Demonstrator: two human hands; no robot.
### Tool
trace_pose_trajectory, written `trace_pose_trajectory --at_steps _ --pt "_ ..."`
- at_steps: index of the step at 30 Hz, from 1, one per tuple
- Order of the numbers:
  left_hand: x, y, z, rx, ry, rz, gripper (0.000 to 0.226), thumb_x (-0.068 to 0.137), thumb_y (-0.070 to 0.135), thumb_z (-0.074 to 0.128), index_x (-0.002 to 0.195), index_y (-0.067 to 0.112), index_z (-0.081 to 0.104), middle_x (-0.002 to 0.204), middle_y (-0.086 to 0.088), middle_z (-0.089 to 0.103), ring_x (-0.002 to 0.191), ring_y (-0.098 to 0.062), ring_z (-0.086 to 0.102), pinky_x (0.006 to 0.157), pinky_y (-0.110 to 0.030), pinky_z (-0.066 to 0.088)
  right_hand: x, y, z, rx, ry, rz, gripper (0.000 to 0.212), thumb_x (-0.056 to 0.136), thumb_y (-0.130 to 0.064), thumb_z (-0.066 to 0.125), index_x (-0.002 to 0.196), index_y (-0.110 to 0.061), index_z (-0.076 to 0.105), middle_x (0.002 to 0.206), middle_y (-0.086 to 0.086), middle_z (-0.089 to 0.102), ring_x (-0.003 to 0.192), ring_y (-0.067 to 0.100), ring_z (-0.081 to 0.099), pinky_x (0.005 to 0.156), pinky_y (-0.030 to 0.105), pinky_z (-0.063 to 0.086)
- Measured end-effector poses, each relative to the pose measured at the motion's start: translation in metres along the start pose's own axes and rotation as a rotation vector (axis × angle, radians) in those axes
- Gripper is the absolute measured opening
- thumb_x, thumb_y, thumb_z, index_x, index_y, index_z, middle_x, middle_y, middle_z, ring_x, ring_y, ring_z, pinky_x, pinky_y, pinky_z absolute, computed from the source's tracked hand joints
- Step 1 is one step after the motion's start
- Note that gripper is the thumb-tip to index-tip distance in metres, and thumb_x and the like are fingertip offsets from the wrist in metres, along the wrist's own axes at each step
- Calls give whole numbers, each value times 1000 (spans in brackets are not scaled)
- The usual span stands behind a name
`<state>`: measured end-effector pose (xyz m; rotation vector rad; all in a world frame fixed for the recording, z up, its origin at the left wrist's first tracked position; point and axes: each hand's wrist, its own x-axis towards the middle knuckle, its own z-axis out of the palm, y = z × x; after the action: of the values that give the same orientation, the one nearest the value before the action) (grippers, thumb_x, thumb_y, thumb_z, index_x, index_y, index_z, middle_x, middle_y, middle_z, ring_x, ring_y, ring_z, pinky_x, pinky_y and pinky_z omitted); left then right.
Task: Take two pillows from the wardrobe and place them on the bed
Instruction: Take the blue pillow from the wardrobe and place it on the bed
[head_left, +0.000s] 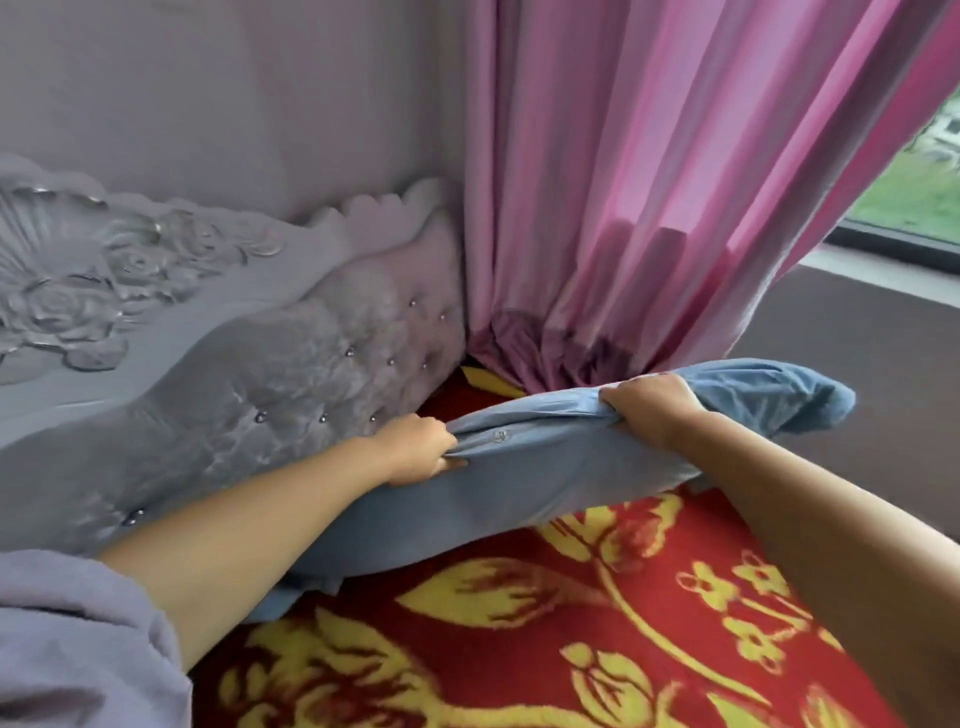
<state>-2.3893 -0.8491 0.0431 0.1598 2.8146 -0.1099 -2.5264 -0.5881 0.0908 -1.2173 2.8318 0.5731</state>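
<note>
A light blue pillow (524, 467) lies across the head end of the bed, over a red blanket with yellow flowers (597, 623). My left hand (418, 449) grips the pillow's upper edge near its zip. My right hand (649, 408) clutches the same edge further right, bunching the fabric. The pillow's right corner sticks out past my right hand toward the bed's far side. Its lower left part is hidden under my left forearm. Only one pillow is in view, and the wardrobe is out of view.
A grey tufted headboard (291, 374) with carved roses runs along the left, close to the pillow. A pink curtain (649, 208) hangs down onto the bed's far corner. A window (919, 197) and dark ledge lie at the right.
</note>
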Motion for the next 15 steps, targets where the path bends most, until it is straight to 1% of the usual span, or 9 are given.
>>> trace_pose_trajectory --at_steps 2,5,7,9,11,12,15 --pt "14 -7 -17 -68 44 -48 45 95 48 39 103 10 62 110 -18 66 100 -38 61 85 -41 50 22 19 -14 -26 32 -7 22 93 -25 42 108 -24 57 113 1 69 107 25 64 81 33 45" --pt "39 -11 -43 -208 113 -148 45 93 49 43 94 10 64 104 -19 67 97 -37 62 78 -37 47 62 55 -33 -58 50 -34 24 95 -36 44 113 -26 55 116 2 67 109 25 63 84 33 44" --pt "60 -15 -53 -318 116 -236 45 92 50 45 86 10 64 96 -16 67 88 -32 62 70 -33 44 96 76 -39 -98 46 -81 30 94 -45 45 114 -26 55 117 2 67 110 25 62 87 34 46" --pt "82 -22 -55 -413 119 -314 42 91 51 47 78 13 60 89 -11 66 81 -28 60 66 -30 41 141 88 -39 -119 38 -134 37 92 -52 46 113 -25 58 118 3 66 110 26 62 88 35 47" --pt "103 -31 -41 -482 102 -395 38 91 51 47 78 17 61 94 -11 68 82 -27 61 69 -30 44 190 86 -31 -142 45 -227 40 90 -55 46 112 -24 58 117 4 66 110 27 61 87 36 46" --pt "114 -36 -30 -500 81 -442 39 91 51 47 81 16 62 98 -13 68 85 -28 62 72 -32 47 214 82 -21 -153 64 -276 39 91 -53 46 112 -24 58 117 4 66 111 27 60 88 37 45" --pt "151 -38 28 -473 5 -586 45 93 49 45 96 9 63 111 -17 66 100 -32 62 82 -36 48 268 61 40 -132 89 -352 36 93 -46 46 119 -24 57 123 6 59 119 28 51 96 39 39"
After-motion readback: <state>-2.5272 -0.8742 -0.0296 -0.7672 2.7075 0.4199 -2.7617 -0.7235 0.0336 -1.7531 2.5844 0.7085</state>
